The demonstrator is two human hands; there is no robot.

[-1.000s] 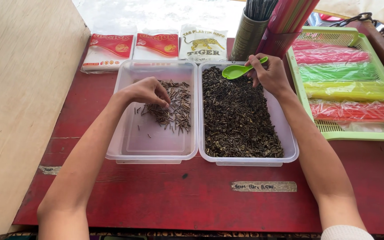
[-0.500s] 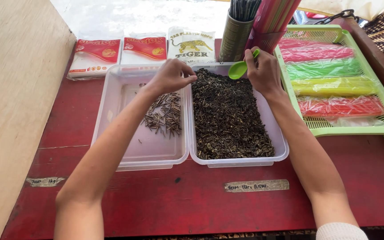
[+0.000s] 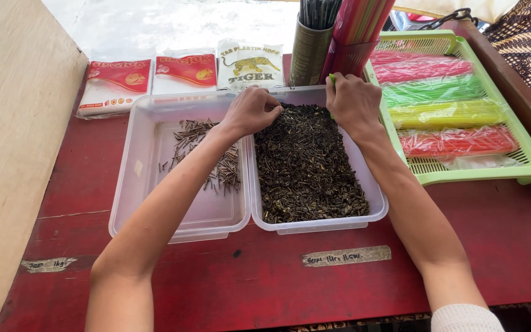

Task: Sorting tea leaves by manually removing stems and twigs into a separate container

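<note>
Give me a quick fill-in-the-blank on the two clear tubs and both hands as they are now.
1. The left hand rests over the tub of dark loose ____.
2. The left tub holds a small pile of thin ____.
3. The right hand holds a ____ scoop, mostly hidden.
4. The green tray lies to the ____ of the right tub.

Missing words: leaves; sticks; green; right
</note>
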